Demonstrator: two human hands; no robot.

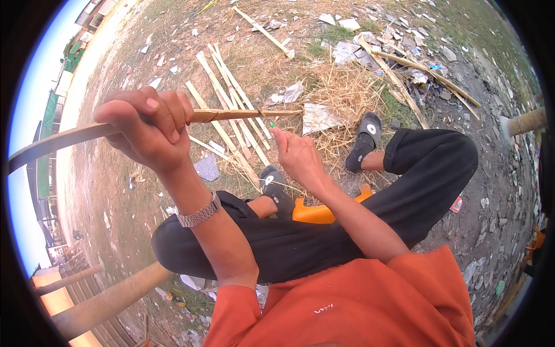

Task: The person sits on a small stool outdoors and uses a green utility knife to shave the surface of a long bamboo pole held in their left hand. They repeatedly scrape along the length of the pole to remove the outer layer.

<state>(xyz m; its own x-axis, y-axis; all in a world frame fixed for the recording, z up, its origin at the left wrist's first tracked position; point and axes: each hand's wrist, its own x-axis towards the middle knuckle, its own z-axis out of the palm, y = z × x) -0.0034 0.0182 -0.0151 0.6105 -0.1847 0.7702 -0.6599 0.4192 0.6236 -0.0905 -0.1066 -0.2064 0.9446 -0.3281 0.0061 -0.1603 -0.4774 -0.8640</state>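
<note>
My left hand is closed round a long, flat bamboo strip, held level at the left. One end of the strip runs out past the left rim of the picture; the other reaches over the ground in front of me. Just below that far end, my right hand is closed with its thumb pointing up. A tiny green bit shows at the thumb tip; the rest of what the fingers hold, if anything, is hidden. A metal watch is on my left wrist.
Several split bamboo strips lie on the ground ahead, beside straw-like shavings. More bamboo pieces and rubble lie to the right. A curved orange plastic piece sits between my legs. A thick bamboo pole is at lower left.
</note>
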